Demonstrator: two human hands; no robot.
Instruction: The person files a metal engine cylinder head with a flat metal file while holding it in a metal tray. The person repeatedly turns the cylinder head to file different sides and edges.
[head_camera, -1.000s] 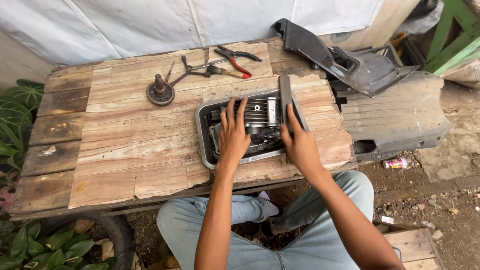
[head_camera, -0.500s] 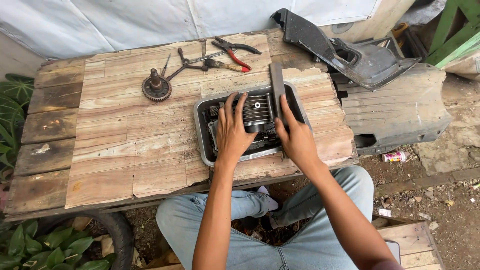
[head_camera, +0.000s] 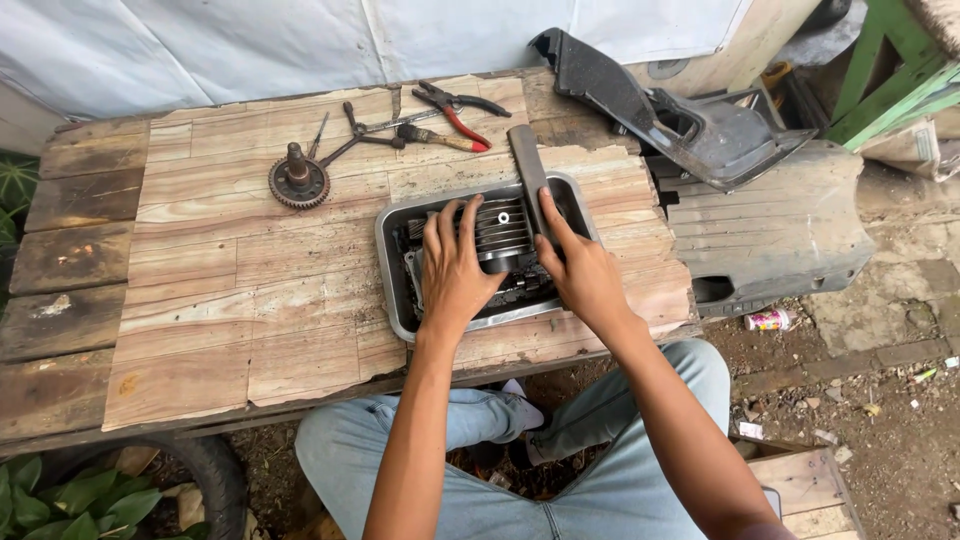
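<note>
A finned metal engine cylinder lies in a shallow steel tray on a wooden plank table. My left hand rests on the cylinder's left side with fingers spread over the fins. My right hand grips its right side, next to a long dark flat bar that leans across the tray's far rim. Smaller dark parts under the cylinder are mostly hidden by my hands.
A toothed gear with a shaft lies at the back left. A cross wrench, a screwdriver and red-handled pliers lie behind the tray. Black plastic body panels sit to the right. A tyre stands under the table.
Both hands stay on the cylinder in the tray. The camera view has shifted a little; the flat bar now stands more upright across the tray's far rim.
</note>
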